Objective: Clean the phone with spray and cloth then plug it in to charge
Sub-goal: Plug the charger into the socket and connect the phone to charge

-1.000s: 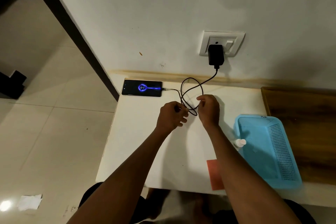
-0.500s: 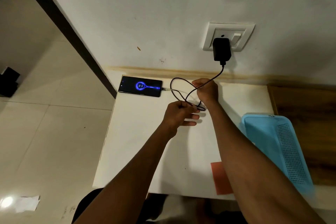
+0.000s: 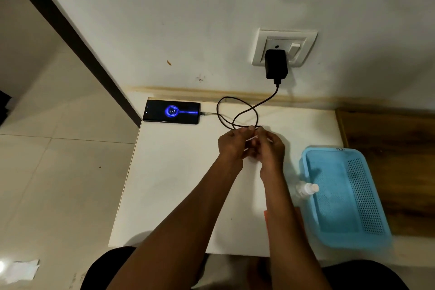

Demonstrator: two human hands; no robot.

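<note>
The phone point(image 3: 172, 111) lies face up at the far left corner of the white table point(image 3: 169, 183), its screen lit with a blue charging ring. A black cable point(image 3: 237, 115) runs from its right end in loops to the black charger point(image 3: 276, 64) plugged into the wall socket point(image 3: 284, 47). My left hand point(image 3: 231, 146) and my right hand point(image 3: 268, 146) are close together at the table's middle, fingers curled and pinching the near end of the cable loops. A small clear spray bottle point(image 3: 306, 189) lies beside the basket. An orange cloth point(image 3: 266, 216) peeks out under my right forearm.
A light blue plastic basket point(image 3: 346, 198) stands at the table's right side. A brown wooden surface point(image 3: 390, 160) adjoins the table on the right. Tiled floor point(image 3: 58, 172) lies to the left, with a scrap of white paper point(image 3: 20, 269) on it.
My right hand has come back from the far side of the loops toward me. Both hands now meet at the near end of the cable, and the loops lie tighter.
</note>
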